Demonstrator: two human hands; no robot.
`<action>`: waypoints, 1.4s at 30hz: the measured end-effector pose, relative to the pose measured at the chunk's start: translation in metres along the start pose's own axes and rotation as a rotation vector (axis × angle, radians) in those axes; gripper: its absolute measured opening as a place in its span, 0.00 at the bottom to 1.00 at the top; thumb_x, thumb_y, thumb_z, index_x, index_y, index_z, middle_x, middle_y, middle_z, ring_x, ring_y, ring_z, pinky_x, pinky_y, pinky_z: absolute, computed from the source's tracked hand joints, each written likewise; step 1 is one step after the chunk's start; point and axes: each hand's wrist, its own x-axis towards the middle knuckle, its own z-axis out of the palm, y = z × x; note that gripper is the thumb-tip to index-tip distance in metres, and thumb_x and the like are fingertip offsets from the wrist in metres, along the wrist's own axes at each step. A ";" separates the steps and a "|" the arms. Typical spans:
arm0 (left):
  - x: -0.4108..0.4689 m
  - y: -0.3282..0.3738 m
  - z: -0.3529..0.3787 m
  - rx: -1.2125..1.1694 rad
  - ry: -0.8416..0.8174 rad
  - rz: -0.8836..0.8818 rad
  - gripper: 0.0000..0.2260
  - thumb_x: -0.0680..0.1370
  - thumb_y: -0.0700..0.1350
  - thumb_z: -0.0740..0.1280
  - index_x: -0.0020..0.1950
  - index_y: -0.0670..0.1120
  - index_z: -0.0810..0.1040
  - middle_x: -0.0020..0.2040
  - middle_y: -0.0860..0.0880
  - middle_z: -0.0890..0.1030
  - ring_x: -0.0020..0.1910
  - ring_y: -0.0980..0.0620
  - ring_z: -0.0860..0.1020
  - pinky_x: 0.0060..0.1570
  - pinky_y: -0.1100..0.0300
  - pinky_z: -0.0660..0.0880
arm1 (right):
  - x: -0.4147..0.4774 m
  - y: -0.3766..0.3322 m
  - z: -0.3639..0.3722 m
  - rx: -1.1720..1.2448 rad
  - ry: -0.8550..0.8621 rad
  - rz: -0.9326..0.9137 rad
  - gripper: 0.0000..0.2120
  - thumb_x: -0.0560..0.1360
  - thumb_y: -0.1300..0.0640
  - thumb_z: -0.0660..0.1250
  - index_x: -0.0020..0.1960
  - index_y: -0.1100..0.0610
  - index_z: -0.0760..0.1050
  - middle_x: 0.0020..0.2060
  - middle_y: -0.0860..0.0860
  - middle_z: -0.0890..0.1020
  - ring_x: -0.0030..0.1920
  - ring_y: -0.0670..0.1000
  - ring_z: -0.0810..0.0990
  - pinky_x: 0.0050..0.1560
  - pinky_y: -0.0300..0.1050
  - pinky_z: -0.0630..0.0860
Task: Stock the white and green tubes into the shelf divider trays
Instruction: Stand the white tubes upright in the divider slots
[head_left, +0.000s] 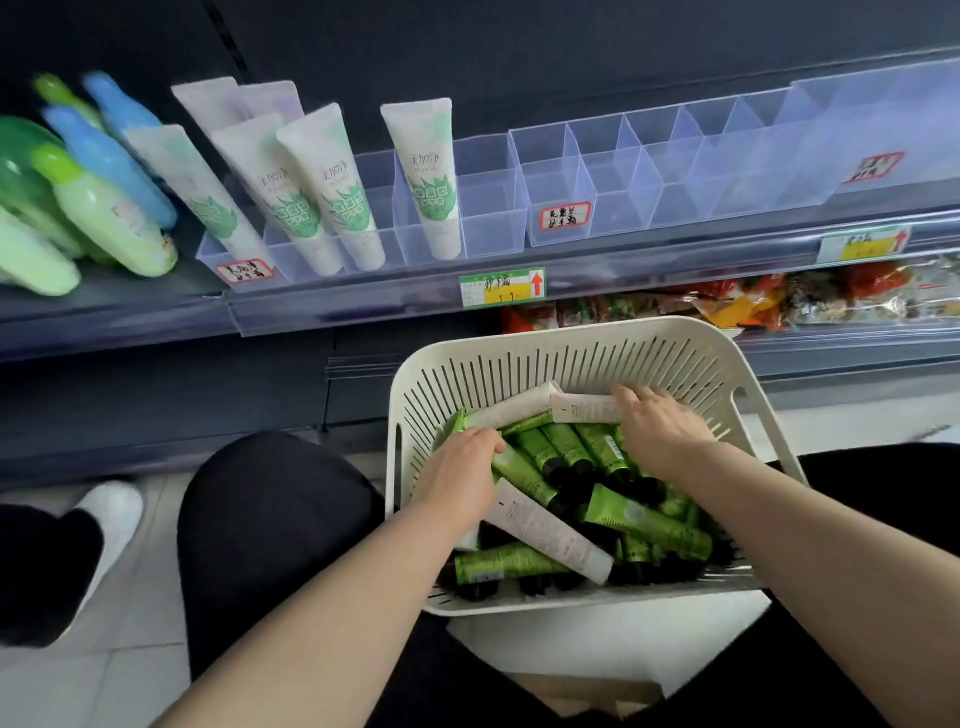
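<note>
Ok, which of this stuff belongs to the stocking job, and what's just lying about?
Job: white basket, green tubes, white tubes, clear divider trays, shelved tubes standing in them.
Not the job: green and blue bottles, snack packets, price tags.

White tubes (421, 176) with green leaf print stand cap-down, leaning back, in left clear divider trays (488, 208). Green tubes (566, 447), black caps, heaped in slotted basket (571, 338); a few white ones flat among them.
</note>
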 end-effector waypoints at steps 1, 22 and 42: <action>0.000 0.001 -0.001 -0.008 0.006 -0.001 0.19 0.78 0.33 0.59 0.66 0.48 0.73 0.66 0.52 0.74 0.64 0.53 0.72 0.57 0.60 0.68 | 0.001 0.001 0.002 -0.012 0.002 0.006 0.29 0.75 0.64 0.55 0.75 0.55 0.56 0.71 0.53 0.66 0.71 0.56 0.62 0.69 0.56 0.62; 0.011 -0.005 0.006 0.028 0.040 -0.159 0.15 0.77 0.35 0.64 0.63 0.43 0.73 0.54 0.47 0.78 0.50 0.48 0.76 0.45 0.55 0.74 | 0.001 -0.009 0.009 0.239 -0.035 -0.029 0.22 0.73 0.53 0.67 0.64 0.55 0.67 0.55 0.55 0.72 0.55 0.55 0.71 0.53 0.49 0.72; 0.039 0.010 0.035 0.108 -0.052 -0.199 0.11 0.78 0.51 0.63 0.56 0.47 0.73 0.44 0.51 0.78 0.43 0.48 0.78 0.36 0.56 0.73 | -0.027 -0.033 -0.009 0.537 0.034 -0.132 0.12 0.75 0.56 0.64 0.42 0.55 0.59 0.31 0.48 0.71 0.30 0.49 0.69 0.27 0.45 0.61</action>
